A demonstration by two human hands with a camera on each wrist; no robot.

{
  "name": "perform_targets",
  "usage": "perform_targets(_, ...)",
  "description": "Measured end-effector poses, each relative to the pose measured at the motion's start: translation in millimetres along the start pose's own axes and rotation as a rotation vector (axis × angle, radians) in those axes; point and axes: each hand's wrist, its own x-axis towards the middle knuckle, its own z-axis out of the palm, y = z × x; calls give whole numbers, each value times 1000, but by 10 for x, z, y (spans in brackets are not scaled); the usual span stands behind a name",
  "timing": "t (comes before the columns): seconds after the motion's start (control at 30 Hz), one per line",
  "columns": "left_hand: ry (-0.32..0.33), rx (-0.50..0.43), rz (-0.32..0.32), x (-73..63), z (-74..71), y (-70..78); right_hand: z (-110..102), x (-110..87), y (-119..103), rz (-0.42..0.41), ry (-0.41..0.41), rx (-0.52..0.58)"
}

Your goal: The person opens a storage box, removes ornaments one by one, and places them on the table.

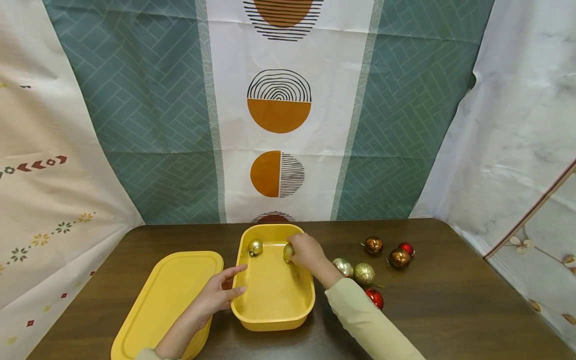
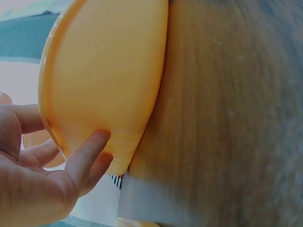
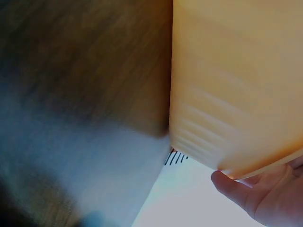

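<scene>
A yellow plastic box [image 1: 272, 323] stands on the dark wooden table, with one shiny gold Christmas ball [image 1: 255, 247] in its far left corner. My left hand [image 1: 221, 291] is at the box's left wall. Its thumb and index finger reach over the rim, while other fingers [image 2: 87, 156] press the outside of the wall. Over the box's right side, my right hand [image 1: 308, 254] pinches a gold glitter Christmas ball [image 1: 288, 253] by its upper part, low inside the box. The right wrist view shows part of that hand [image 3: 267, 198] at the rim; the ball is hidden there.
A yellow lid [image 1: 173, 290] lies flat left of the box. To the right are a pale gold ball [image 1: 343, 267], another glitter ball [image 1: 364, 274], a red ball [image 1: 374, 298], two bronze balls [image 1: 373, 245] and a small red ball [image 1: 407, 248]. A patterned curtain [image 1: 288, 50] hangs behind the table.
</scene>
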Motion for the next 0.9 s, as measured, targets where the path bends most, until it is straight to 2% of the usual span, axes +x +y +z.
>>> perform_targets(0.3,-4,2,6,4,-6,1,-12,-8,-15,-9,16,-29)
perform_targets(0.43,-11,-1,9,5,-7,-1,-71,-43,-21,-22,24,-9)
perform_targets(0.63,-5,-3,8,5,-9,2,-247,-136,-49,-71,34,45)
perform_targets(0.9,-16,-9,15,1,-11,2,-566,-342,-101,-155,100,120)
